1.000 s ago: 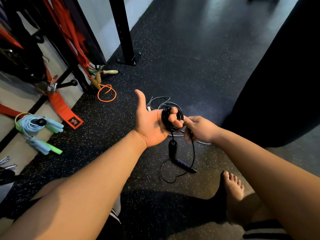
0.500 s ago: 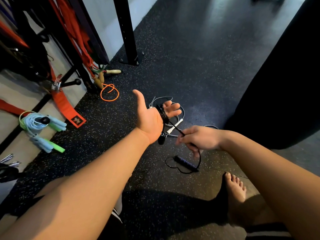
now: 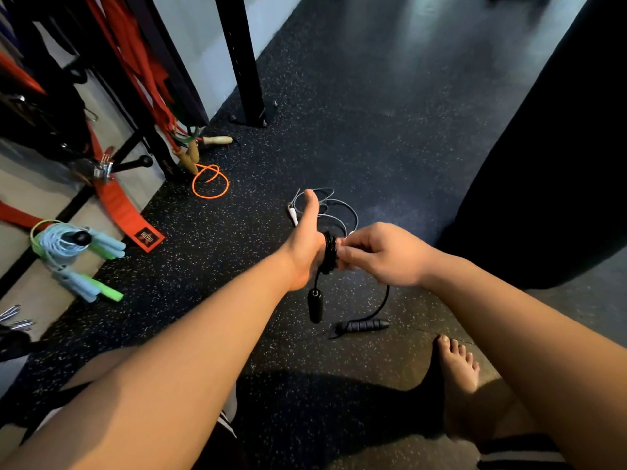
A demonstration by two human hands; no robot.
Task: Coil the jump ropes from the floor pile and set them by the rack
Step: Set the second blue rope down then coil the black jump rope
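- Step in hand: winding the black rope (image 3: 328, 252) into a coil round the left hand (image 3: 303, 247).
- Left hand: held out edge-on with the thumb straight up. Its fingers are hidden behind the right hand (image 3: 380, 256), so I cannot tell whether they curl.
- Right hand: fingertips pinch the black rope right against the coil.
- Location: the coil sits on the left hand, above the floor (image 3: 373, 113) in front of the person. It is well apart from the rack post (image 3: 244, 62).
- Coil axis: the loops are packed tight and seen edge-on. The ring's axis appears to run along the left fingers, toward the right hand.
- Hanging handle (image 3: 315, 308): long axis vertical, cord end up, dangling below the left wrist.
- Second handle (image 3: 364, 325): flat on the floor, long axis roughly across the view. A short run of cord rises from it to the right hand. Which end the cord enters is unclear.
- Judgement: little slack is left, so the coil is near done.
- Method: lay each turn beside the previous one under light, even tension and lift the floor handle without snagging. Bring both handles out on the same side so the bundle holds.
- Not yet coiled: grey rope (image 3: 339, 217) on the floor behind the hands.
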